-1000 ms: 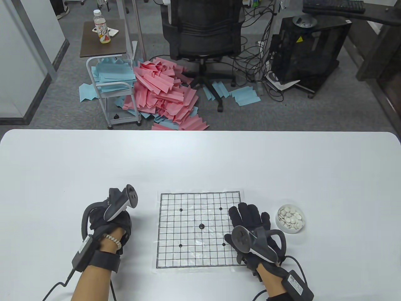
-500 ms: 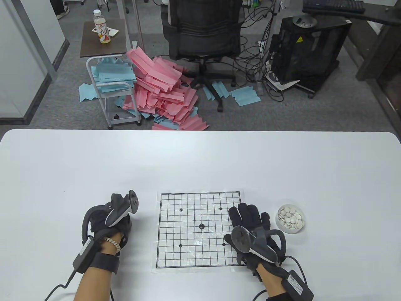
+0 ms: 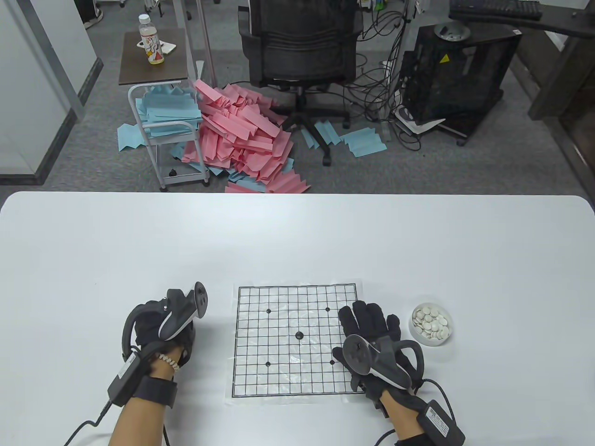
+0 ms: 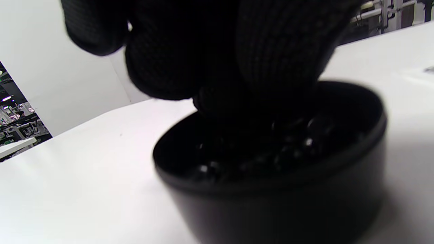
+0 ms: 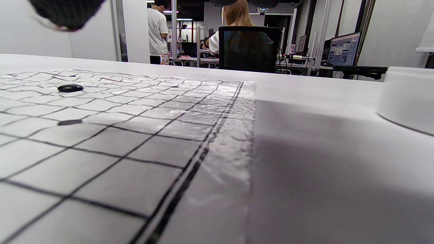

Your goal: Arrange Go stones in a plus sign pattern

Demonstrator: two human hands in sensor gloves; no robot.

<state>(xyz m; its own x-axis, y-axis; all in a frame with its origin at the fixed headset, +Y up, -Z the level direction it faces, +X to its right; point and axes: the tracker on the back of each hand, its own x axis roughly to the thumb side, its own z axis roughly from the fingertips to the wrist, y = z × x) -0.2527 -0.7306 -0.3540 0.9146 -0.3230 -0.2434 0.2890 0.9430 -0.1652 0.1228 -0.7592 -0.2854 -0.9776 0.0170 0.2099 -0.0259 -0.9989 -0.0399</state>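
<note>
A printed Go board sheet (image 3: 279,371) lies on the white table with one black stone (image 3: 299,334) on its centre point. The stone also shows in the right wrist view (image 5: 70,88). My left hand (image 3: 155,323) is left of the board, over a black bowl (image 4: 271,206) of black stones (image 4: 288,149). Its fingers (image 4: 217,64) dip into the bowl, bunched together. Whether they hold a stone is hidden. My right hand (image 3: 372,325) rests flat with fingers spread on the board's right edge, holding nothing.
A white bowl (image 3: 412,326) of white stones stands just right of my right hand, and its wall shows in the right wrist view (image 5: 407,98). Beyond the table's far edge are an office chair (image 3: 300,42) and piled paper on the floor.
My left hand has shifted slightly right and its tracker has tilted over the black bowl. My right hand, the board and the stone have not moved.
</note>
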